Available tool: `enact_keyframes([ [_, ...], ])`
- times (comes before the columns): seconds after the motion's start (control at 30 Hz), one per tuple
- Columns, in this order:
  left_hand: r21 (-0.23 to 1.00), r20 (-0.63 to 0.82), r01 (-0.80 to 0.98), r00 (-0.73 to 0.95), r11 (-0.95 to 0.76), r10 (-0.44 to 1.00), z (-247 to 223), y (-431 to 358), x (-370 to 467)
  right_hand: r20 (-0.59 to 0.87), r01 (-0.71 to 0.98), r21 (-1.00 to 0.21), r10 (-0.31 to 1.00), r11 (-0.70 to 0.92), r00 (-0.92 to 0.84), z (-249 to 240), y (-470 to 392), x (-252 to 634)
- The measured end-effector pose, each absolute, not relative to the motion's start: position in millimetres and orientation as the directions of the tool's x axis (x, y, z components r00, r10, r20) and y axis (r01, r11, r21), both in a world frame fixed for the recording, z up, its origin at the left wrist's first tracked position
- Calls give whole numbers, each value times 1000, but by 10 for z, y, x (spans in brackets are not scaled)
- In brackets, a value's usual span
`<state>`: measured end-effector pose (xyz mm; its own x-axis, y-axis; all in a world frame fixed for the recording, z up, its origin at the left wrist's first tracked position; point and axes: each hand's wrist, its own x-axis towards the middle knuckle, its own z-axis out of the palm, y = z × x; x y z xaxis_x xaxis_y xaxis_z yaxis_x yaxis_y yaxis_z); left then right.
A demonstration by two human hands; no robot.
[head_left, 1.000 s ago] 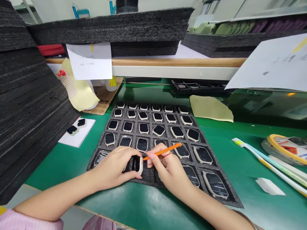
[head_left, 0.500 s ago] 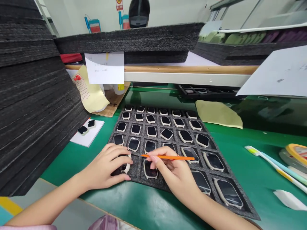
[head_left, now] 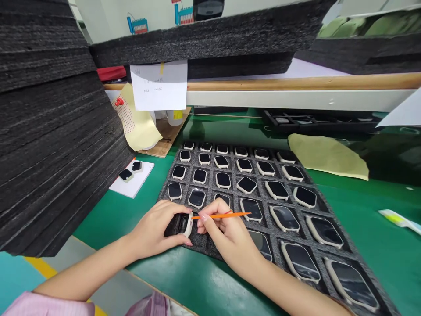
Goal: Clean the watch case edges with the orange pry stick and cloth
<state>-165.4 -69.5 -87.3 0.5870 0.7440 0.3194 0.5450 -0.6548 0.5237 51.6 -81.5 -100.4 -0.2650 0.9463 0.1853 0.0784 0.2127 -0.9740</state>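
My left hand (head_left: 161,226) grips a watch case (head_left: 186,225) with a pale frame and dark screen, thumb on the near edge and fingers on the far one. It is tilted on its side at the front left of a black foam tray (head_left: 210,248). Pinched in my right hand (head_left: 226,228) is a thin orange stick (head_left: 226,215), pointed at both ends. Its left tip meets or nearly meets the side of the watch case. Similar watch cases, such as one at the front right (head_left: 351,285), lie face up in the tray's compartments; my right hand hides part of the tray.
A tall stack of black foam sheets (head_left: 59,131) stands at left. Two small watch cases rest on a white pad (head_left: 136,182). A shelf (head_left: 263,98) crosses behind the tray. At right lie a yellowish cloth (head_left: 329,156) and a toothbrush (head_left: 399,219).
My left hand has turned the watch case onto its side, its frame now facing right. The orange stick's tip has come to that frame. The camera view has shifted.
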Motion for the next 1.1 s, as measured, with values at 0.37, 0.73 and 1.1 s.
enact_keyframes([
  [0.37, 534, 287, 551, 595, -641, 751, -891, -692, -1650, 307, 162, -920, 913, 357, -268, -1025, -802, 500],
  [0.73, 319, 224, 861, 338, -397, 914, -711, -849, -1705, 414, 167, -877, 885, 450, -212, -958, -876, 463],
  [1.1, 341, 105, 891, 281, -300, 954, -575, -890, -1743, 282, 203, -899, 868, 387, -409, -945, -850, 300],
])
